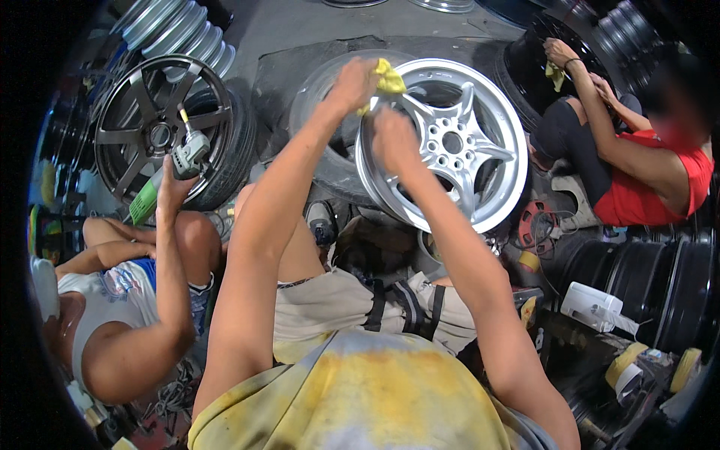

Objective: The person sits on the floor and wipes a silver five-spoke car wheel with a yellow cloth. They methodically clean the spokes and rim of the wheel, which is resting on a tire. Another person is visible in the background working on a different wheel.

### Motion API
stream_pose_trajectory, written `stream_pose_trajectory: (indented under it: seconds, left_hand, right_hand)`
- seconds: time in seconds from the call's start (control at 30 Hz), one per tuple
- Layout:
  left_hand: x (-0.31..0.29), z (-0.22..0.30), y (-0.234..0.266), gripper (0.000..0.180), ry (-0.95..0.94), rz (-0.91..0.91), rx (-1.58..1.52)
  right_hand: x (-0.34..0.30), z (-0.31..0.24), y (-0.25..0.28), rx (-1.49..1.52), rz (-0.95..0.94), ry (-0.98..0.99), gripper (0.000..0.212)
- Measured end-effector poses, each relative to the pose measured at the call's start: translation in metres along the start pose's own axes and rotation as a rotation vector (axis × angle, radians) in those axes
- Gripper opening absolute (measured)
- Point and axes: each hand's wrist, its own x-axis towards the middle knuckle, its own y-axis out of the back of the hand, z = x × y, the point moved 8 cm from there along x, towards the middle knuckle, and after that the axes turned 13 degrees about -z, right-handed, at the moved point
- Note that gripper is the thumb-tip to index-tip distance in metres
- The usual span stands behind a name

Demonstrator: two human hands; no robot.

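Note:
A silver multi-spoke wheel rim [452, 111] leans in front of me, tilted on a tire [319, 154] lying on the floor. My left hand [355, 84] is closed on a crumpled yellow sheet [389, 77] at the rim's upper left edge. Whether the sheet is cloth or sandpaper I cannot tell. Below it, my right hand [395, 141] is at the rim's left side, over the lip. Motion smears its fingers, so its grip does not show.
On the left, a person holds a green-and-grey angle grinder [180, 159] against a dark wheel [135, 142]. At right, a person in red works on a black rim [536, 56] with a yellow sheet. Black rims [645, 285], yellow rolls [626, 367] and a red reel [534, 225] lie nearby.

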Motion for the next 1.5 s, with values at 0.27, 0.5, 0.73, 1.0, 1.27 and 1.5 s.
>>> stream_pose_trajectory:
  seconds: [0.27,0.5,0.73,1.0,1.27,1.5]
  left_hand:
    - [-0.101,0.052,-0.031,0.05,0.175,-0.298,0.382]
    - [-0.22,0.191,-0.114,0.062,0.189,-0.593,0.333]
    - [-0.207,0.206,-0.115,0.037,0.046,-0.648,0.257]
    - [-0.093,0.084,0.008,0.013,0.092,-0.192,0.571]
    - [-0.199,0.182,-0.086,0.025,-0.149,-0.497,0.706]
    - [-0.21,0.28,-0.147,0.021,-0.218,-0.398,0.369]
  right_hand:
    - [-0.236,-0.014,0.058,0.218,-0.196,-0.048,0.034]
    - [-0.295,0.024,0.091,0.499,0.149,-0.46,0.022]
    - [-0.327,0.003,0.095,0.561,0.224,-0.537,0.018]
    - [-0.342,0.009,0.091,0.503,0.311,-0.446,0.014]
    - [-0.309,0.005,0.09,0.497,0.284,-0.487,0.015]
    - [-0.276,0.028,0.109,0.287,0.298,-0.397,0.018]
